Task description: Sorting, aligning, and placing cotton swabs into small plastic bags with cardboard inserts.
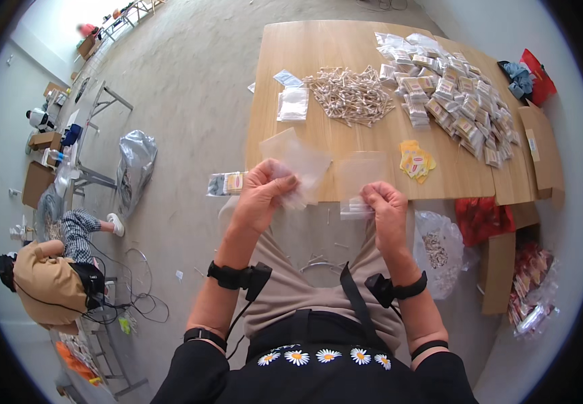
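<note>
My left hand (264,195) pinches several clear plastic bags (305,161), fanned out over the table's near edge. One more clear plastic bag (362,168) hangs flat from the closed fingers of my right hand (384,202), apart from the left hand's bags. Beyond my hands lies a loose heap of cotton swabs (350,96). To its left is a stack of clear bags (293,104). Small yellow cards (416,161) lie beyond my right hand. A filled packet with a label (227,184) shows beside my left wrist; what it rests on is hidden.
A large pile of filled swab packets (456,97) covers the wooden table's (291,50) far right. Cardboard boxes (498,273) and a bag of swabs (434,249) stand at the right. On the left, another person (52,276) sits near long tables and a grey plastic sack (135,168).
</note>
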Action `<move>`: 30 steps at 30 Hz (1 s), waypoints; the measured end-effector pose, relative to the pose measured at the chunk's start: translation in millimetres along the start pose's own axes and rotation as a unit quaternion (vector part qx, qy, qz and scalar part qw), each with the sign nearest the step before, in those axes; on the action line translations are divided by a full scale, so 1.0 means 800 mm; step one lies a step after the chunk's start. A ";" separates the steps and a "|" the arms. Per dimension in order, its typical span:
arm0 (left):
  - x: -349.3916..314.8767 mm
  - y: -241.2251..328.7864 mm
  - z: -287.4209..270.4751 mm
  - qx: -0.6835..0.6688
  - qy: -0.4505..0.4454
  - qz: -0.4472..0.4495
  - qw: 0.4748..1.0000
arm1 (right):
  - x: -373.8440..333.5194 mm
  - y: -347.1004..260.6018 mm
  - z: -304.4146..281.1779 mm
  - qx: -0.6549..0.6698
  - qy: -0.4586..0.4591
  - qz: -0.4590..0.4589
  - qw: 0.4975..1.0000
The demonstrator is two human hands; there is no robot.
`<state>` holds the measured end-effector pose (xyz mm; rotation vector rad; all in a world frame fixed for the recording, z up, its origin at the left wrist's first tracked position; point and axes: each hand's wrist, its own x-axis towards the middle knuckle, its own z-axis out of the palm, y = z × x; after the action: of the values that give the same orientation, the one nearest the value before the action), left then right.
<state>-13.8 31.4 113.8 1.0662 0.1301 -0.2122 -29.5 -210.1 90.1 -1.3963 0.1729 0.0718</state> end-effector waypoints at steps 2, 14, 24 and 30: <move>-0.010 -0.007 -0.004 -0.033 0.010 0.018 0.999 | -0.001 0.004 0.004 0.004 0.018 0.000 1.000; -0.016 -0.055 0.032 -0.066 0.023 -0.002 0.998 | -0.028 0.004 0.062 0.099 -0.004 -0.013 0.995; -0.016 -0.061 0.041 0.001 0.047 0.009 0.999 | -0.027 0.006 0.045 0.024 0.013 -0.034 0.999; -0.018 -0.054 0.038 -0.060 0.042 -0.010 0.997 | -0.028 -0.002 0.040 0.040 0.010 -0.012 0.999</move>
<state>-38.1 -13.4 94.6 0.9557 0.2263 -0.1760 -48.5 -177.6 100.2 -1.3203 0.1741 0.0302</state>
